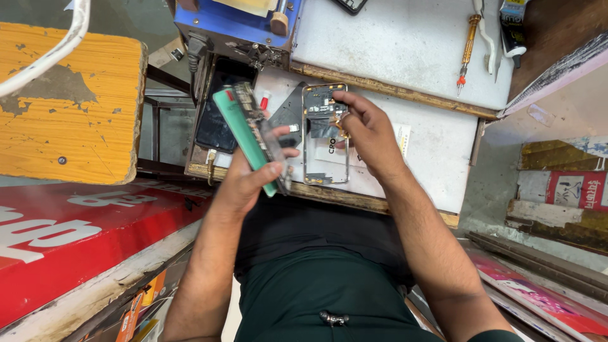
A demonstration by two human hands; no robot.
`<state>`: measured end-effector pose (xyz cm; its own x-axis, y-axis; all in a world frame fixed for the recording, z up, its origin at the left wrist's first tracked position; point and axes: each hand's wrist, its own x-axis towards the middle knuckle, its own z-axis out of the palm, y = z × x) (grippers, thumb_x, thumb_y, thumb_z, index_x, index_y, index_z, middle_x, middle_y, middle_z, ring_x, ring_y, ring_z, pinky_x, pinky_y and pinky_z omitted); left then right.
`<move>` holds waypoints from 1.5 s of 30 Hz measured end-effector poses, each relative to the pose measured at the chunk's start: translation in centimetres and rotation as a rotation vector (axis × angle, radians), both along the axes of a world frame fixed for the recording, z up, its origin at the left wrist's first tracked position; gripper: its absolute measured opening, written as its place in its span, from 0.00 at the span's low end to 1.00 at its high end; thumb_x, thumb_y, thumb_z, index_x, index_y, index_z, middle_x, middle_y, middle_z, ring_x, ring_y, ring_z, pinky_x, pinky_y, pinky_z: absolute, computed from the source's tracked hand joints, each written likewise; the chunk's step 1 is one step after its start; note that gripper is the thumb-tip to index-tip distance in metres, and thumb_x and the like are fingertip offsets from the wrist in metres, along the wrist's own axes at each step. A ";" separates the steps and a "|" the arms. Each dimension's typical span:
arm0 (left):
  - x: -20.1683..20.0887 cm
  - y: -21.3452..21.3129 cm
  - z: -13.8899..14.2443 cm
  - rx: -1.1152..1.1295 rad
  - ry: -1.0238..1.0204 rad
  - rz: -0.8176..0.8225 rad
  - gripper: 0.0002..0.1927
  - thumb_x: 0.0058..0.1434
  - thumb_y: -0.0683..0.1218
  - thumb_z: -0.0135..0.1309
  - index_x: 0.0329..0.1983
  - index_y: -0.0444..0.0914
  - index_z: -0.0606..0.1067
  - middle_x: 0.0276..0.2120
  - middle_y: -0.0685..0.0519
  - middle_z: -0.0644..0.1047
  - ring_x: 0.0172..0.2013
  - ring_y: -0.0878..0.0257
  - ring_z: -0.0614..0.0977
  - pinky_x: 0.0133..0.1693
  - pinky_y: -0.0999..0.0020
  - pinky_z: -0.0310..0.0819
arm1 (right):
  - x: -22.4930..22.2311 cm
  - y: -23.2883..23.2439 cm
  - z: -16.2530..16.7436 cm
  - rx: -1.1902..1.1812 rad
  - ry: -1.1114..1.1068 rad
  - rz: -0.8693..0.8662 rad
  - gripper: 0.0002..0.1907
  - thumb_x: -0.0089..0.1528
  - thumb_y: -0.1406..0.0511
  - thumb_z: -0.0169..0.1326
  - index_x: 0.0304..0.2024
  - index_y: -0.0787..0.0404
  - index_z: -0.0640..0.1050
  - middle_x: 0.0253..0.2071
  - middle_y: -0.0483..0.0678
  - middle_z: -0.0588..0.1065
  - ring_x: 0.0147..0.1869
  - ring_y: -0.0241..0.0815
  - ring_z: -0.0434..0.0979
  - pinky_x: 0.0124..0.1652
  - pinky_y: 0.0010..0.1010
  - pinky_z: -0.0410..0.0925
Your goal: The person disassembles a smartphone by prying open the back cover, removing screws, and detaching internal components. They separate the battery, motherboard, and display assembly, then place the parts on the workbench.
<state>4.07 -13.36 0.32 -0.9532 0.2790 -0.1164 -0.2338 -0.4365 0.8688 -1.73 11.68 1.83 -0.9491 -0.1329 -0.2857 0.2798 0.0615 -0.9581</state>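
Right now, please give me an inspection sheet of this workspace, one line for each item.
Surface: white worktop, worn wooden front edge.
Job's things: opened phone frame lies on the worktop; green phone body is tilted in the air.
Clutter: orange-handled screwdriver, dark phone, blue device.
Grippers: left hand holds the green phone body; right hand touches the frame's inner parts.
Cables: white cable over the yellow bench.
Surroundings: red signboard, stacked boards at right.

The person wears a black shirt and dark green trousers, with both forearms bare of sleeves.
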 end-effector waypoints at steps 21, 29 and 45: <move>-0.4 4.6 1.0 0.561 -0.030 -0.448 0.56 0.61 0.69 0.63 0.79 0.33 0.54 0.58 0.37 0.73 0.50 0.49 0.82 0.48 0.55 0.82 | 3.0 2.3 0.8 -0.176 0.033 0.171 0.27 0.71 0.58 0.46 0.71 0.61 0.64 0.53 0.48 0.78 0.58 0.38 0.81 0.50 0.30 0.77; 0.1 9.0 -0.1 0.650 -0.142 -0.631 0.50 0.66 0.73 0.52 0.74 0.29 0.59 0.61 0.34 0.73 0.50 0.47 0.83 0.44 0.55 0.83 | 4.2 5.2 -3.1 -0.765 -0.138 0.019 0.16 0.74 0.61 0.54 0.52 0.70 0.75 0.37 0.53 0.79 0.25 0.30 0.72 0.22 0.19 0.66; 0.6 12.7 -2.1 -0.159 -0.041 -0.437 0.24 0.77 0.54 0.41 0.62 0.32 0.73 0.54 0.43 0.80 0.56 0.54 0.79 0.59 0.60 0.72 | 3.5 6.1 -3.3 -0.977 -0.213 -0.255 0.36 0.67 0.41 0.39 0.61 0.61 0.74 0.50 0.58 0.78 0.49 0.52 0.81 0.52 0.48 0.77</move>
